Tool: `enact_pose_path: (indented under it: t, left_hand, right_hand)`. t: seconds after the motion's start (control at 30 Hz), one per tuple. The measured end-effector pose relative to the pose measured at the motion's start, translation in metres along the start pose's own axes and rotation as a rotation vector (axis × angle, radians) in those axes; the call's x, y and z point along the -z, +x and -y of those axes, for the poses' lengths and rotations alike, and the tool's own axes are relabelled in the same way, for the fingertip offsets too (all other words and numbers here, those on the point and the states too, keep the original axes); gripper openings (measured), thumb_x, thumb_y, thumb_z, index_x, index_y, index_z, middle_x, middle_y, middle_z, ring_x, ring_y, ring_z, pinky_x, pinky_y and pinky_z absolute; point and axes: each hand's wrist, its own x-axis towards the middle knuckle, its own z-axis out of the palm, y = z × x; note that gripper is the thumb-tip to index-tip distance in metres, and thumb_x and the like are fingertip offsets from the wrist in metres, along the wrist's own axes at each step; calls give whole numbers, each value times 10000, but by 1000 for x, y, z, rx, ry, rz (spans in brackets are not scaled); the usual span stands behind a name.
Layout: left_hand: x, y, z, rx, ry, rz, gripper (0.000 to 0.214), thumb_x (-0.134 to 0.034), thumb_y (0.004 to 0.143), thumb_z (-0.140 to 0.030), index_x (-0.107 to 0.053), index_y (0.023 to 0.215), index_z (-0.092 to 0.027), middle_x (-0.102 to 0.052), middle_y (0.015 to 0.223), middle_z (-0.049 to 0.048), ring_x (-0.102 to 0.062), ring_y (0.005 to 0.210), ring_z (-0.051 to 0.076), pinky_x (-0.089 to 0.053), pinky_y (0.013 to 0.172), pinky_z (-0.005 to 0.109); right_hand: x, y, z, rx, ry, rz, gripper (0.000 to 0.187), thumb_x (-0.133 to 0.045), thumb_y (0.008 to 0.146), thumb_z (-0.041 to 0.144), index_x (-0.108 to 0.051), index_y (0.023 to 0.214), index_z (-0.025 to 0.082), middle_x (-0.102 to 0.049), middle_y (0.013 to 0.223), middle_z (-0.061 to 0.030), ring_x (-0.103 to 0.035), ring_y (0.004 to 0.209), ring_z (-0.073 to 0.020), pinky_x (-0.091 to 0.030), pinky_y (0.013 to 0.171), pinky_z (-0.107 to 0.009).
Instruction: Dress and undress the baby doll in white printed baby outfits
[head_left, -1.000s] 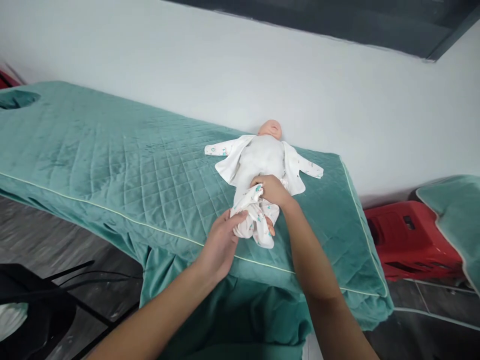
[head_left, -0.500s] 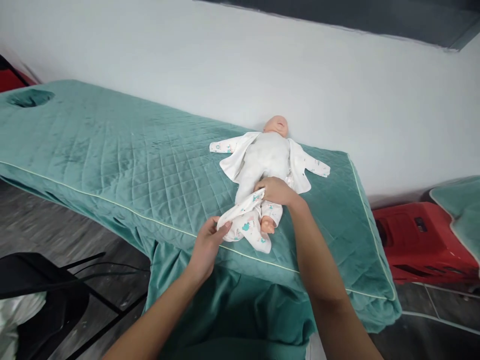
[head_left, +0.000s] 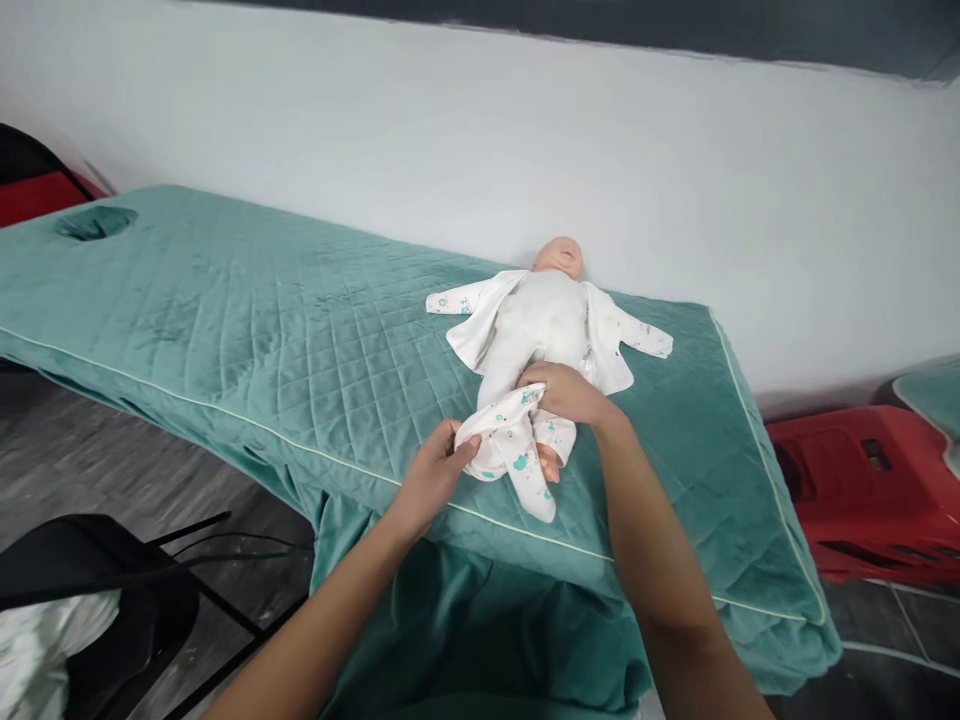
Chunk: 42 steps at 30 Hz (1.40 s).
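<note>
A baby doll (head_left: 541, 320) with a white cloth body lies on its back on the green quilted bed (head_left: 352, 370). An open white jacket (head_left: 474, 335) with printed sleeves is on its arms. White printed baby trousers (head_left: 510, 445) are bunched around its lower legs. One bare foot (head_left: 549, 463) sticks out of a trouser leg; the other trouser leg hangs flat toward the bed's edge. My left hand (head_left: 436, 472) pinches the waistband at its left side. Closed on the waistband's upper edge, between the doll's thighs, is my right hand (head_left: 568, 392).
Behind the bed runs a white wall (head_left: 337, 120). A face hole (head_left: 96, 222) is in the bed's far left end. At lower left stands a black chair (head_left: 97, 570) with pale cloth (head_left: 45, 650) on it. A red plastic chair (head_left: 870, 490) is at the right.
The view has shifted slightly, so the bed and doll appear a little lower and further right. My left hand has drawn the waistband slightly closer to my right hand. Both hands keep their hold.
</note>
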Motion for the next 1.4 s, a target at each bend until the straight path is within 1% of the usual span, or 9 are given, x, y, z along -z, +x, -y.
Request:
enact_pose_path:
  t: [0.2, 0.3, 0.53, 0.7, 0.8, 0.97, 1.13, 1.27, 1.4]
  left_hand:
    - [14, 32, 15, -184, 63, 44, 344, -580, 899, -539, -556, 886, -196, -552, 800, -10, -501, 762, 156, -409, 711, 272]
    - [22, 54, 18, -216, 68, -4, 295, -622, 872, -494, -581, 876, -202, -572, 794, -7, -512, 755, 160, -411, 706, 267]
    - [27, 98, 8, -341, 280, -133, 152, -592, 863, -342, -607, 951, -220, -621, 863, 12, -549, 814, 192, -426, 779, 300]
    - [21, 129, 5, -431, 441, -141, 154, -520, 911, -333, -579, 996, -219, -635, 894, 25, -578, 812, 200, -423, 759, 304]
    - [17, 150, 5, -498, 552, -173, 152, -515, 931, -308, -582, 1031, -215, -645, 912, 32, -601, 842, 211, -430, 772, 311]
    - [11, 180, -1, -732, 823, -164, 150, -505, 968, -252, -606, 1045, -173, -666, 1004, 78, -606, 965, 228, -434, 870, 328]
    - [10, 203, -8, -900, 1030, -178, 234, -453, 1010, -306, -615, 1036, -139, -676, 985, 109, -587, 938, 228, -428, 829, 333]
    - [9, 217, -10, -981, 1078, -163, 274, -402, 1012, -294, -637, 995, -155, -686, 952, 131, -598, 910, 257, -419, 780, 362]
    - [10, 216, -8, -967, 1000, -158, 244, -426, 989, -277, -645, 1002, -172, -691, 955, 119, -605, 924, 249, -432, 800, 351]
  right_hand:
    - [3, -3, -4, 60, 100, -24, 131, -556, 876, 204, -686, 856, 196, -708, 908, -32, -631, 878, -188, -446, 807, -296]
    - [4, -2, -1, 58, 85, -20, 154, -567, 914, 288, -687, 879, 198, -701, 947, -45, -632, 917, -198, -452, 830, -305]
    - [8, -4, 12, -78, 131, 14, 251, -700, 855, 447, -680, 904, 201, -688, 945, -26, -618, 890, -194, -454, 776, -296]
    - [10, -7, 12, -150, 161, -17, 235, -682, 838, 410, -664, 922, 192, -674, 894, -13, -597, 829, -187, -441, 718, -285]
    - [10, -7, 9, -197, 216, -66, 206, -638, 844, 362, -660, 953, 188, -676, 877, 3, -590, 798, -177, -431, 691, -273]
    - [8, -3, 3, -254, 263, -234, 148, -612, 817, 327, -611, 867, 188, -652, 845, 5, -559, 789, -176, -417, 673, -271]
    - [6, 2, -3, -332, 248, -356, 119, -586, 777, 275, -486, 746, 219, -541, 727, 39, -474, 695, -148, -375, 635, -267]
    - [4, 5, -4, -367, 222, -413, 139, -577, 783, 285, -458, 740, 227, -522, 735, 35, -456, 695, -152, -376, 659, -282]
    - [5, 2, 0, -386, 249, -411, 174, -612, 810, 323, -476, 765, 224, -531, 761, 33, -485, 733, -156, -396, 692, -288]
